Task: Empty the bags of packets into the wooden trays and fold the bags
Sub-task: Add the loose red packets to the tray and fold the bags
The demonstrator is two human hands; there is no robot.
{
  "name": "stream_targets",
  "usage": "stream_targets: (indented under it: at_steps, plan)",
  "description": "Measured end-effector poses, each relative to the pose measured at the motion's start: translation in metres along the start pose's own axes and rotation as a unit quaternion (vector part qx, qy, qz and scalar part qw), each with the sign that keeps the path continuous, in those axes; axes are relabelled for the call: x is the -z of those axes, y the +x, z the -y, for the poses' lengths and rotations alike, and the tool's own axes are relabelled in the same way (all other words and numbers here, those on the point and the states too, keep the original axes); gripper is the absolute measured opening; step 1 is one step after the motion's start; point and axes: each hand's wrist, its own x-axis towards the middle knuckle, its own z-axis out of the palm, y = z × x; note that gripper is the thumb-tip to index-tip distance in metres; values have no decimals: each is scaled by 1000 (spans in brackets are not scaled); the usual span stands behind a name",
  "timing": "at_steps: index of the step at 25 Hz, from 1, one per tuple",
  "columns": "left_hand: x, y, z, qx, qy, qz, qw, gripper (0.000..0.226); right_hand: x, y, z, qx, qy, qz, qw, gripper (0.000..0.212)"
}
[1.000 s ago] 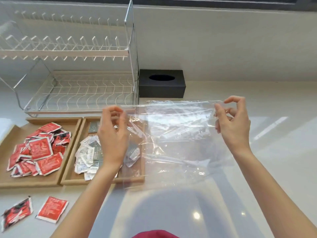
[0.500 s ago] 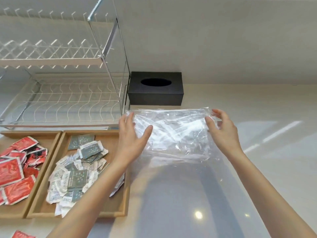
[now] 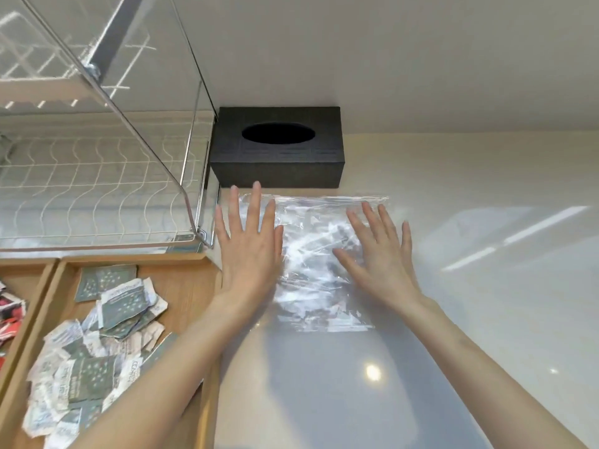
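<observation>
A clear, empty plastic bag (image 3: 311, 264) lies flat on the white counter, just in front of a black tissue box. My left hand (image 3: 248, 251) rests palm down on the bag's left edge, fingers spread. My right hand (image 3: 377, 254) presses flat on the bag's right half, fingers apart. Left of the bag, a wooden tray (image 3: 191, 283) holds several grey-green and white packets (image 3: 97, 345). A second wooden tray (image 3: 22, 286) at the far left holds red packets (image 3: 8, 315), mostly cut off by the frame.
A black tissue box (image 3: 278, 147) stands against the wall behind the bag. A metal dish rack (image 3: 97, 189) rises over the counter at the left, behind the trays. White counter (image 3: 486, 286) stretches to the right and toward me.
The bag went from being held up by its top corners to lying flat on the counter. Both hands let go and now press on it with open palms. The view moved closer and rightward.
</observation>
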Motion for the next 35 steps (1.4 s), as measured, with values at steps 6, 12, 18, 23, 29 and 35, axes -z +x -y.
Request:
stream_targets:
  at_steps: [6,12,18,23,29,35]
  plan:
    - [-23,-6,3,18,-5,108,994,57,-25,-5,-2,-17,-39,14,999,59]
    - [-34,-8,-1,20,1,107,994,58,-26,-6,-1,-15,-60,0,998,59]
    - [-31,-3,2,18,-22,156,987,57,-23,-7,9,-24,-94,32,995,58]
    - [-8,0,9,26,-157,119,980,53,-6,-4,26,-49,-77,51,994,57]
    - [29,-25,12,-5,-153,67,986,51,15,-24,63,-40,11,30,999,53]
    - [73,-77,46,-18,-112,116,987,54,25,-79,110,-18,71,11,997,56]
